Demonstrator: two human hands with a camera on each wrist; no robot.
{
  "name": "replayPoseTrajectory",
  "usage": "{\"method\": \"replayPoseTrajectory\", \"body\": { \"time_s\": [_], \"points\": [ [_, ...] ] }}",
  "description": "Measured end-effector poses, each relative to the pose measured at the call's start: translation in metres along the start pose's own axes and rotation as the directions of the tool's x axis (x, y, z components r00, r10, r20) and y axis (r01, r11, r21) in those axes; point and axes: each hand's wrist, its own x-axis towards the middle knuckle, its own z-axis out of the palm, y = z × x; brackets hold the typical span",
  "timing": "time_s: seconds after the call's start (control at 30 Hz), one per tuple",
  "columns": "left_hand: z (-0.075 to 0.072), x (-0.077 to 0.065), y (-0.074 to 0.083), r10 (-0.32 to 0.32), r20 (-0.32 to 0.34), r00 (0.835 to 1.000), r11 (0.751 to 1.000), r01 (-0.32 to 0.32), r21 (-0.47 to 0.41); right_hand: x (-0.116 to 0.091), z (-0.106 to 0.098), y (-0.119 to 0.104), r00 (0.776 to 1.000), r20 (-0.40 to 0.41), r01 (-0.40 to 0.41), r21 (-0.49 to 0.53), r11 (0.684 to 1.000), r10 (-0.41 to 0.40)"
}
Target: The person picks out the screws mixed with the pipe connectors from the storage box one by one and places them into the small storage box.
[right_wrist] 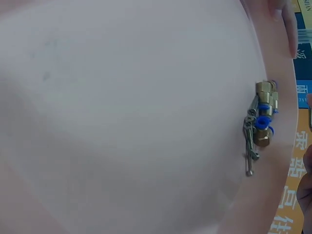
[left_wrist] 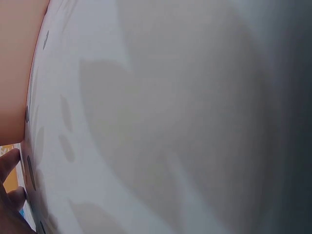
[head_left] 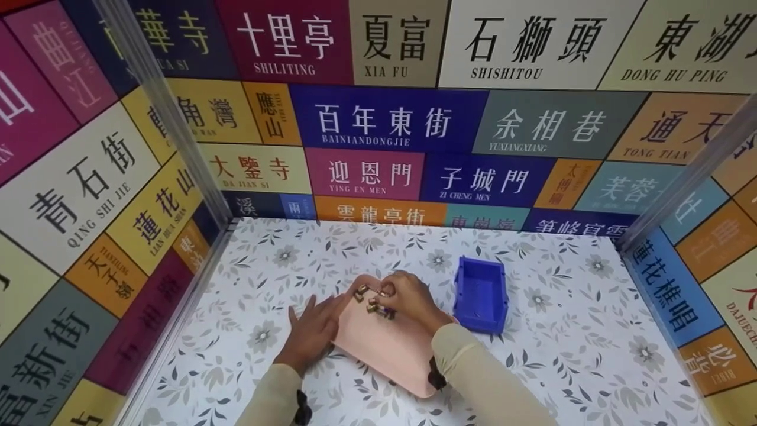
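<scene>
A pink tray [head_left: 384, 349] lies at a slant on the table, with several brass fittings [right_wrist: 264, 95] with blue collars gathered near its far end. Thin metal screws [right_wrist: 249, 146] lie against the fittings. Over that pile, my right hand [head_left: 411, 299] pinches a small metal screw [right_wrist: 310, 114], mostly hidden by the fingers and cut off by the right wrist view's edge. My left hand [head_left: 313, 331] rests at the tray's left side, fingers spread and fairly straight, touching its rim. The left wrist view catches only a few fingers [left_wrist: 14, 197] beside the tray's wall.
A blue plastic bin [head_left: 482, 296] stands right of the tray, near my right forearm. White floral cloth [head_left: 260, 337] covers the table. Panels with printed place names [head_left: 378, 118] enclose the back and both sides, with clear corner posts between them.
</scene>
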Motion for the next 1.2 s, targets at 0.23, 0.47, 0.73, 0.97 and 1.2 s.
{"method": "replayPoseTrajectory", "body": {
  "time_s": [0.23,0.47,0.73,0.97,1.2],
  "points": [
    [0.003,0.002,-0.004,0.019,-0.018,1.0,1.0,-0.019,-0.002,-0.004,-0.012,0.007,0.999,-0.036,0.028,0.067,0.997,-0.026],
    [0.004,0.001,-0.005,0.012,-0.023,1.0,1.0,-0.012,-0.021,-0.01,-0.021,0.011,0.996,-0.074,0.063,0.07,0.996,-0.057],
    [0.005,0.002,-0.003,-0.02,-0.017,1.0,0.999,0.02,-0.032,-0.017,-0.037,0.018,0.996,-0.094,0.009,0.108,0.994,0.001],
    [0.004,0.001,-0.002,-0.023,-0.01,1.0,1.0,0.023,-0.021,-0.023,-0.049,0.031,0.987,-0.159,0.036,0.119,0.992,-0.016],
    [0.004,0.001,-0.002,-0.03,0.006,1.0,0.999,0.03,-0.032,-0.031,-0.066,0.045,0.984,-0.176,0.013,0.126,0.992,0.009]
  ]
}}
